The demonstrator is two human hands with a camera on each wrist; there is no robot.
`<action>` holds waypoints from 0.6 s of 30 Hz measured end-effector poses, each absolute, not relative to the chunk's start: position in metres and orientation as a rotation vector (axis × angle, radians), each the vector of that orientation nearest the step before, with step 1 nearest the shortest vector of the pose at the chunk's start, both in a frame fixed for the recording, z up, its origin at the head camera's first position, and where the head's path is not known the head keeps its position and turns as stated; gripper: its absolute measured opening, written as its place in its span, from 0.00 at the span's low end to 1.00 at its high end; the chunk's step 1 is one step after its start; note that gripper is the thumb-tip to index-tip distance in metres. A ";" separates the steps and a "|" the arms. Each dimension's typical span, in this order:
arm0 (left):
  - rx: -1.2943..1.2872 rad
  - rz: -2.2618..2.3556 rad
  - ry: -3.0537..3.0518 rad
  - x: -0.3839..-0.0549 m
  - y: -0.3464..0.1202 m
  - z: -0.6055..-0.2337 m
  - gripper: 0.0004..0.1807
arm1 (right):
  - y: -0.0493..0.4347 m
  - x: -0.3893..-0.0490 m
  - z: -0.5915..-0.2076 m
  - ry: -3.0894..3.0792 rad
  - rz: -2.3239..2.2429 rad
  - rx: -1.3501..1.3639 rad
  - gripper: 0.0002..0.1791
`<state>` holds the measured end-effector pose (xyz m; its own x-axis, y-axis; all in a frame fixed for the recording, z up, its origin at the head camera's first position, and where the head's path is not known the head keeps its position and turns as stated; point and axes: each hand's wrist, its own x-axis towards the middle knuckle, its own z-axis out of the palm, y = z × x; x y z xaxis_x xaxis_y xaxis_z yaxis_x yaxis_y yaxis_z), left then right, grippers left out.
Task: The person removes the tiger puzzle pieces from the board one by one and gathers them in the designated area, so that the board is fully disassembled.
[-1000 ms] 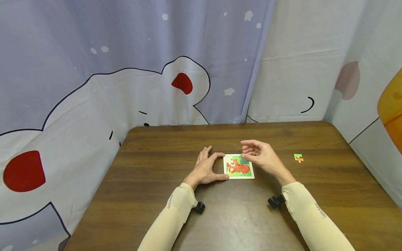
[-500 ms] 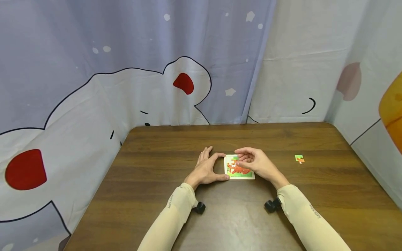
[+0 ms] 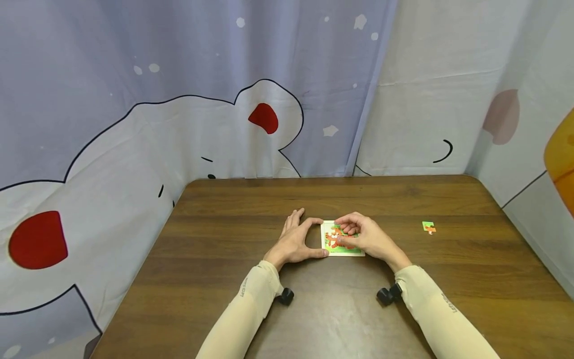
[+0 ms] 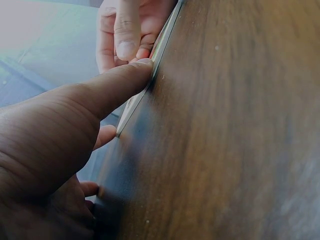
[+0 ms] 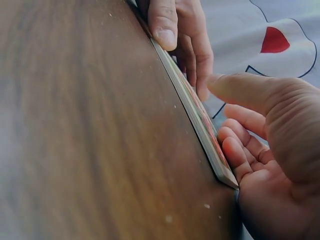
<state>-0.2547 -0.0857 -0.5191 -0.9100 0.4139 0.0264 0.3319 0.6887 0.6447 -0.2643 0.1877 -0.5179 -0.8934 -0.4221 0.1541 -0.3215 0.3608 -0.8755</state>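
A small square jigsaw puzzle (image 3: 332,242) with a white border and an orange tiger on green lies flat on the table. My left hand (image 3: 293,242) holds its left side, the thumb at the near corner and the index finger at the far corner. Over the puzzle's right part is my right hand (image 3: 368,238), hiding some of the picture. Its thumb and index finger stand apart, the other fingers loosely curled, and I see nothing between them. In the right wrist view the lower fingers (image 5: 240,152) are close to the board's edge.
One loose green and orange puzzle piece (image 3: 429,227) lies to the right on the brown wooden table (image 3: 215,239). A patterned curtain (image 3: 188,139) hangs behind the table and along its sides. Each wrist carries a small black camera.
My right hand has moved left and slightly nearer over the puzzle, with thumb and index finger still apart. The left hand has kept its place at the puzzle's left side.
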 end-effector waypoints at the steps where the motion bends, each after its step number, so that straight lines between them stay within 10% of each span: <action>1: 0.612 1.022 2.774 -0.254 -0.086 -0.519 0.46 | 0.187 -0.264 -0.518 2.532 -1.559 -0.708 0.26; 18: 0.627 1.010 2.773 -0.253 -0.085 -0.515 0.46 | 0.181 -0.261 -0.519 2.698 -1.323 -0.799 0.24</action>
<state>-0.2526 -0.0848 -0.5153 -0.9064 0.4218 0.0245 0.3387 0.6908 0.6388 -0.2614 0.1813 -0.5188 -0.8676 -0.4592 0.1908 -0.4319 0.5059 -0.7466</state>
